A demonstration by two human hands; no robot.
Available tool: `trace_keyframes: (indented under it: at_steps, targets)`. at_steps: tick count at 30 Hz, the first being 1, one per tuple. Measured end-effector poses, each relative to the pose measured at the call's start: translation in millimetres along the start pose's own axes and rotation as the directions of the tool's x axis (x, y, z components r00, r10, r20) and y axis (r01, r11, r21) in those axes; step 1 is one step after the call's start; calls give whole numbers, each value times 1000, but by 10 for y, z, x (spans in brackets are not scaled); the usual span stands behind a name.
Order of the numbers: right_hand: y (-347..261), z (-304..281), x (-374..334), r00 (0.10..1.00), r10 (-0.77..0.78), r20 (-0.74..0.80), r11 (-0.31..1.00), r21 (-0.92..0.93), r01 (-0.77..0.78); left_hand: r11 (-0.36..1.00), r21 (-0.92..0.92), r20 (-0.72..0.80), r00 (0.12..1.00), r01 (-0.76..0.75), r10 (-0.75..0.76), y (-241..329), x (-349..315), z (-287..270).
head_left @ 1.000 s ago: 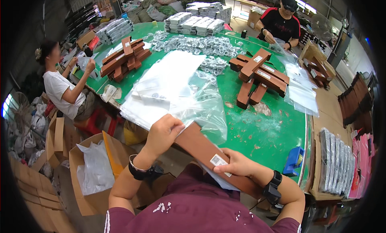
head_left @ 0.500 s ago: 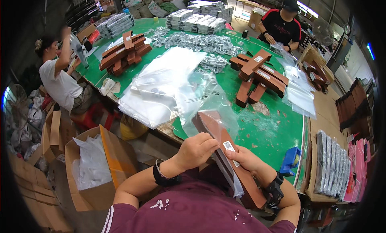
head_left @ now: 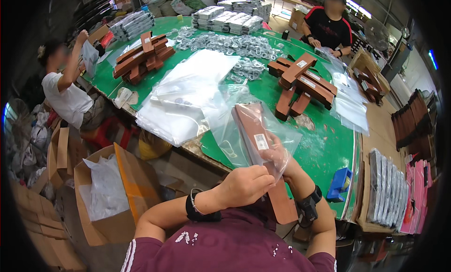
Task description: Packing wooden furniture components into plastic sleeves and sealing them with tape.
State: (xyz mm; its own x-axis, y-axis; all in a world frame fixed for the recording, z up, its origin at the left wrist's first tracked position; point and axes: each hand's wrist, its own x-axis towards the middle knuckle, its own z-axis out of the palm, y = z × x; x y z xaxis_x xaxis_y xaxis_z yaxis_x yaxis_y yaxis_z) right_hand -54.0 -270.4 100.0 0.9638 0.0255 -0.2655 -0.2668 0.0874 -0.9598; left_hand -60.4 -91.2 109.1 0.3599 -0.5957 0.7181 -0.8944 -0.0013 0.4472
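A long brown bar with a white label slants away from my chest, its far part inside a clear plastic bag and its near end bare. My right hand grips the bar's right side beside the label, with the clear film seeming to lie over its fingers. Lower down, my left hand is closed in a pinch at the bag's near edge, against the bar's left side. Beyond the bag, a stack of flat clear bags lies on the green table.
Crossed piles of brown bars stand right and far left. Grey ring-shaped parts lie heaped behind. A blue tape dispenser sits near the right edge. A carton stands at left. Two people work across the table.
The bar has slid farther from my chest, and the bag covers more of it. My right hand has moved forward, under the film. My left hand has shifted right and nearer to me.
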Motion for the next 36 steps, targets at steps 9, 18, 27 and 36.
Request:
trace_keyframes:
  at_steps: [9, 18, 27, 36]
  targets:
    - [23, 191, 229, 1000, -5, 1, 922, 388, 4, 973, -137, -78, 977, 184, -196, 32, 79, -257]
    - [264, 538, 780, 966, -248, 76, 948, -188, 258, 998, -54, 110, 994, -15, 21, -189, 205, 97]
    - [344, 463, 1014, 998, -11, -63, 949, 315, 30, 970, -227, 207, 969, -88, 136, -67, -179, -155]
    - [-91, 154, 659, 920, -304, -248, 946, 34, 322, 897, -437, 130, 983, -63, 133, -81, -140, -111]
